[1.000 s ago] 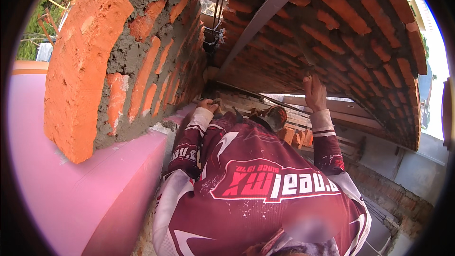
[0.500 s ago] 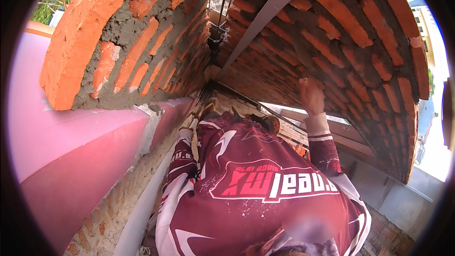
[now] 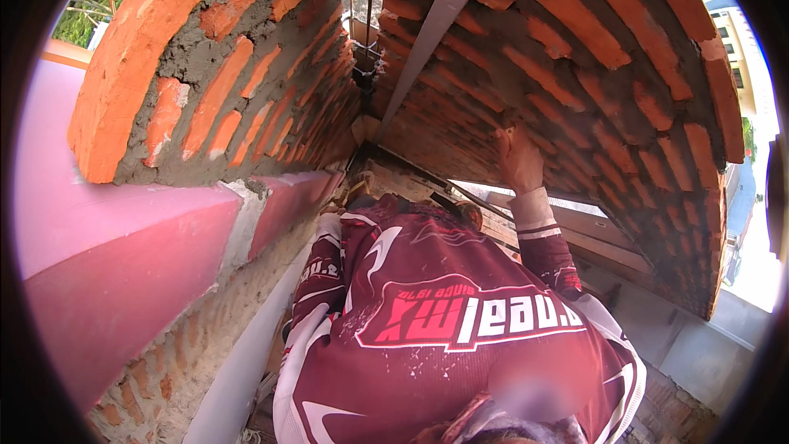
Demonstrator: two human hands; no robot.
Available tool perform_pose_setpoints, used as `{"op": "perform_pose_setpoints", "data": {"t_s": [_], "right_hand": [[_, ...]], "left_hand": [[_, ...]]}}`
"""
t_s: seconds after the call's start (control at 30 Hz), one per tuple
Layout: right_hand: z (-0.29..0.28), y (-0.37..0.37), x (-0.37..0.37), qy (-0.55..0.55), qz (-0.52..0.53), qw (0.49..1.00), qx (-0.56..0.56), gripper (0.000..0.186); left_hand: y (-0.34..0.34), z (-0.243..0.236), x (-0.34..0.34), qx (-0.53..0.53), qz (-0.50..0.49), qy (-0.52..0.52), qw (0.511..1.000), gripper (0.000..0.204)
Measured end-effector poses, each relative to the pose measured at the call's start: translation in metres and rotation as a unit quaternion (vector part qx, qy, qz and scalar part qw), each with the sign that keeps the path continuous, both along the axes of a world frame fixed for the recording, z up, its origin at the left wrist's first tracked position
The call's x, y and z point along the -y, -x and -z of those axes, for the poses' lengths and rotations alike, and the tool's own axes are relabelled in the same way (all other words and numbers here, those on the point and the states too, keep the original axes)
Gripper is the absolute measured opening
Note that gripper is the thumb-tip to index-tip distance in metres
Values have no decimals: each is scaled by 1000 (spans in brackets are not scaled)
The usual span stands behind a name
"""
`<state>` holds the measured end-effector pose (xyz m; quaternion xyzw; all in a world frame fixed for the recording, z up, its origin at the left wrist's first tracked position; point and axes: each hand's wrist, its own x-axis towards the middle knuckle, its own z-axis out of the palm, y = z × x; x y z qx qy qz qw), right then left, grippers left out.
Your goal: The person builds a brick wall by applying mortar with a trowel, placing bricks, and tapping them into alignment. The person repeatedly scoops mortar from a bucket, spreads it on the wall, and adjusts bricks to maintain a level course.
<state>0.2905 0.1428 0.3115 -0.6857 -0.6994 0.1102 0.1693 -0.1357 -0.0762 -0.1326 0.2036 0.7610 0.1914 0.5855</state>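
My right hand [image 3: 522, 160] is raised against the underside-lit brick-and-mortar wall [image 3: 567, 90] on the right, its fingers closed around something small that I cannot make out. A long pale straight strip [image 3: 444, 12] crosses that wall above the hand. My left hand [image 3: 355, 193] is low beside the foot of the left brick wall [image 3: 238, 115], mostly hidden past the maroon sleeve, and I cannot tell what it holds. The maroon jersey [image 3: 444, 263] fills the lower middle.
A pink painted ledge [image 3: 123, 263] runs beneath the left wall, with a pale pipe [image 3: 238, 370] alongside. Steel rebar [image 3: 368, 16] stands between the walls. A dark bar [image 3: 411, 160] crosses the far end. Greenery and buildings show at both outer edges.
Over the last second the view has shifted, bringing the left wall and ledge higher in the picture. My right hand now appears slightly further left. My left hand has become more hidden.
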Motion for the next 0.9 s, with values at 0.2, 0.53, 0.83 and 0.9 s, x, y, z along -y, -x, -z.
{"op": "perform_pose_setpoints", "data": {"t_s": [0.2, 0.53, 0.83, 0.9], "right_hand": [[-20, 20, -21, 68, -16, 993, -90, 42], [-26, 14, -10, 63, -36, 983, -168, 46], [-37, 16, 17, 224, 92, 887, -393, 46], [-36, 21, 18, 244, 93, 886, -383, 51]], "left_hand": [[-7, -45, -25, -121, 140, 5, 983, 22], [16, -23, -33, -110, 200, 54, 972, 25], [7, -29, -88, -121, 224, 8, 967, 30], [6, -28, -91, -122, 232, 6, 965, 31]]}}
